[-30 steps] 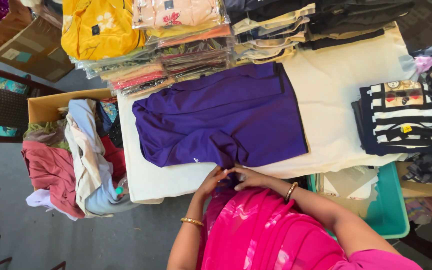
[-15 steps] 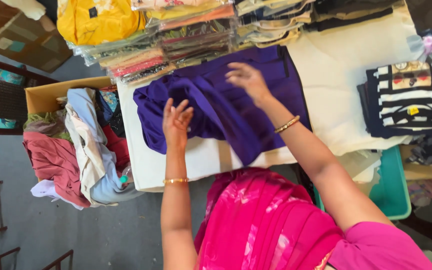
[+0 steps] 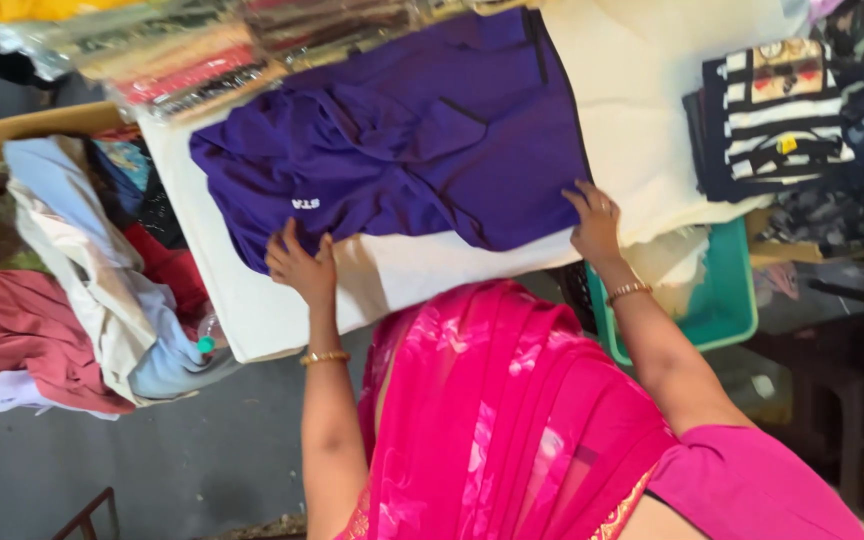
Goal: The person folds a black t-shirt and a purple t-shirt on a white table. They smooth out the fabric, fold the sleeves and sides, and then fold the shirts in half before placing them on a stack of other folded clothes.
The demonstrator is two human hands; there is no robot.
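Nearest the camera a bright pink drape covered the person's front, and both bare arms reached out from it toward the purple garment, which lay partly folded across the middle of the cream-covered counter. The left hand rested at the garment's near left corner, its fingers spread flat on the cloth edge and pinching nothing that could be seen; a gold bangle circled that wrist. The right hand pressed on the garment's near right corner, fingers splayed and open against the fabric, with another gold bangle behind it. Right of the garment and below the counter edge sat a teal plastic tub holding pale cloth. Left of the garment a cardboard box overflowed with loose clothes in pink, white, pale blue and red. On the garment itself a small white printed mark showed near its left side. Farther right of the garment a folded stack of black-and-white striped clothing carried a small yellow tag and a coloured rectangular label on top. Beyond the garment, along the far counter edge, lay flat clear-wrapped packets of folded fabric in reds, pinks and browns, with a yellow one at the far left.
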